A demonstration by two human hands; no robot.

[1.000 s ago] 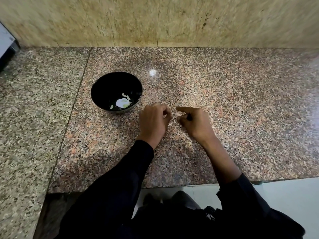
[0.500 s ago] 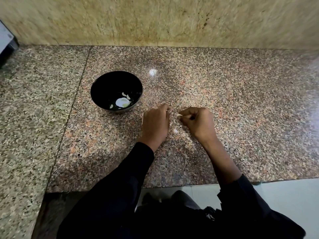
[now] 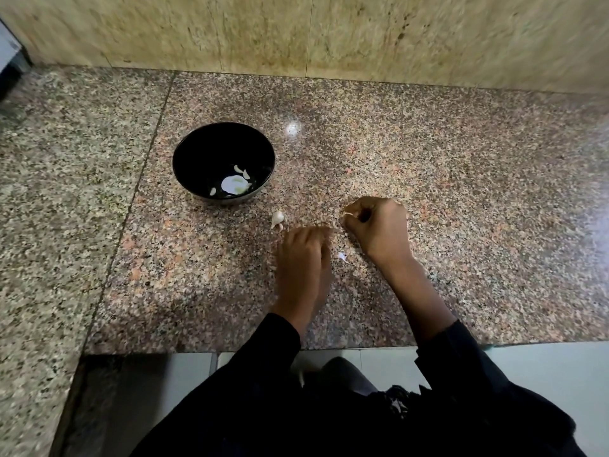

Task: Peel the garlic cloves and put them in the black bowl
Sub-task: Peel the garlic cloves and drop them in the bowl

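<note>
You wear a plain black long-sleeved garment of soft cloth (image 3: 250,400). Your left sleeve (image 3: 273,351) reaches the wrist, while your right sleeve (image 3: 461,357) is pushed up the forearm. A frayed black fringe (image 3: 400,399) shows at your front. Both your hands are bare.

— Where does the one view look from?
— From the person's head, steeply down and forward onto the granite counter (image 3: 461,199).
— How near?
— Near: both forearms fill the near edge, the tiled wall (image 3: 329,34) closes the far side. Its wide angle bends the edges.
</note>
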